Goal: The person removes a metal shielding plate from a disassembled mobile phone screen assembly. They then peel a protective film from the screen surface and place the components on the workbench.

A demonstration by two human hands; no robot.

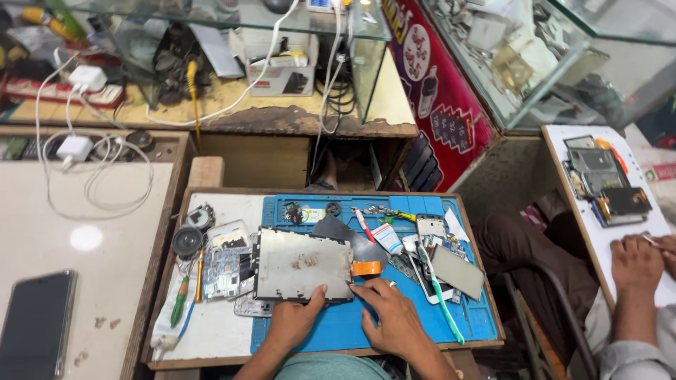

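The bare metal tablet frame (301,265) lies flat across the left part of your blue work mat (338,327), its back side up, with an orange flex ribbon (366,268) sticking out at its right edge. Your left hand (294,321) rests at the frame's lower edge, thumb pressed onto the metal near the bottom corner and the other fingers curled loosely beneath; it steadies the frame rather than clamping it. Your right hand (394,315) sits just beside it on the mat, palm down, fingers stretched toward the frame's lower right corner below the ribbon, fingertips at or touching the edge; whether they pinch anything you cannot tell from here.

Left of the frame, touching it, lies a circuit board (224,273), with a round speaker (187,241) and a green-handled screwdriver (180,300) further out on the white tabletop (211,331). Right of the frame sit a red-and-white pen (364,225), a small phone (430,229), a grey screen panel (458,271) and a teal-handled brush (442,306).

The small table stands before a worn wooden counter (296,119) carrying a glass showcase (232,42) with a box and cables inside. To your left, a pale counter (91,211) holds white chargers and a dark phone (36,325). At far right, another person's hands (637,264) work at a white board (620,232) bearing opened devices.
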